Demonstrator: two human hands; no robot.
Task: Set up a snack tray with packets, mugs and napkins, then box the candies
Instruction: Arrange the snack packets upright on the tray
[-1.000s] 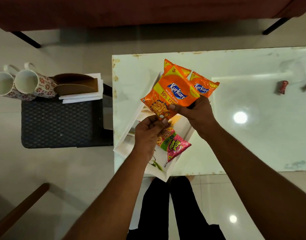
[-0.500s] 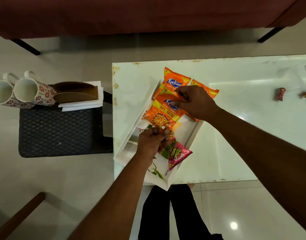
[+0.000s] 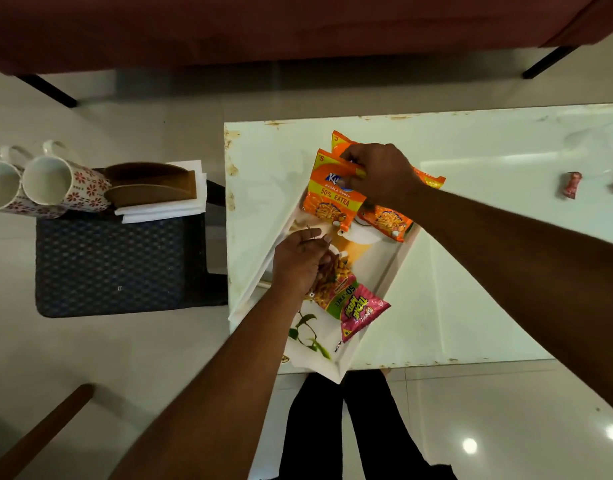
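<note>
Orange packet [image 3: 333, 199] pinched in the right hand [image 3: 381, 174], left hand [image 3: 296, 263] relaxed over the tray [image 3: 378, 261]: lay it flat, no overlap.

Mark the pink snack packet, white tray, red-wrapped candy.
Pink snack packet [image 3: 358, 311]: head view, middle of printed front.
White rectangular tray [image 3: 379, 263]: head view, bare floor near right rim.
Red-wrapped candy [image 3: 571, 184]: head view, middle of wrapper.

Packets [image 3: 336, 195] lie in tray [image 3: 378, 261]; 2 mugs [image 3: 48, 181] leftward.
</note>
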